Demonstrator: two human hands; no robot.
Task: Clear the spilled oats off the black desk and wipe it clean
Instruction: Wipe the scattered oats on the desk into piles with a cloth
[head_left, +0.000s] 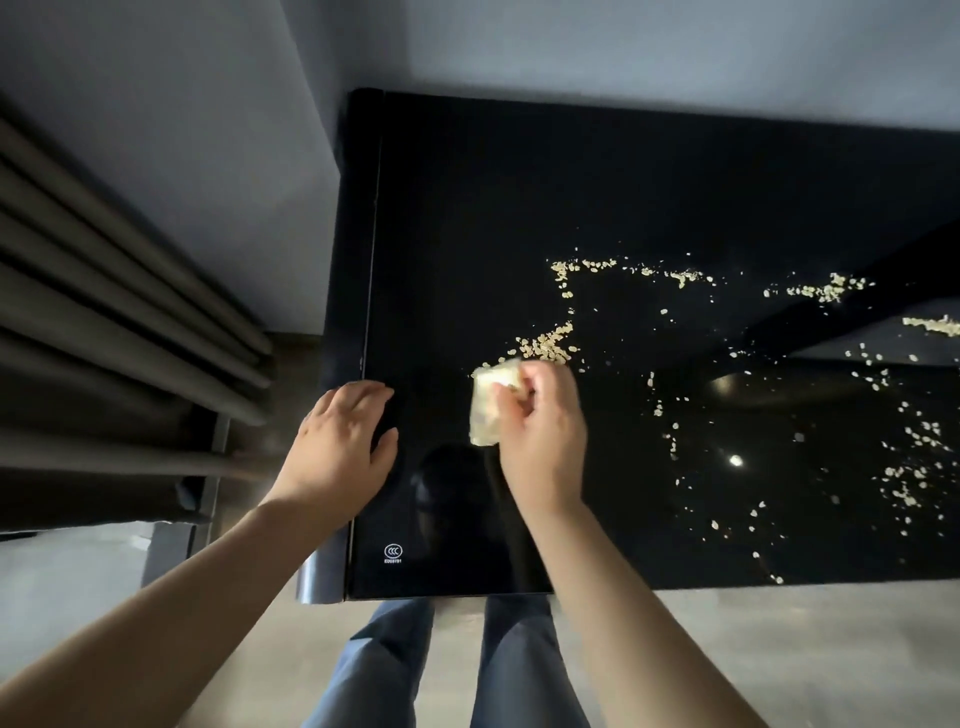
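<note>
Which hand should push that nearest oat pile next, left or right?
Right. The right hand grips the pale cloth just beside the nearest oat pile; the left hand rests flat at the desk edge, holding nothing.

Oats (548, 345) lie scattered on the desk (467, 218), right of the radiator (104, 312).

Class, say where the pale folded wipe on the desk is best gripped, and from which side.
Pinch the wipe along its right edge, from above, as the right hand does: it seems to lie flat, and its far edge should stay free to push the oats.
</note>
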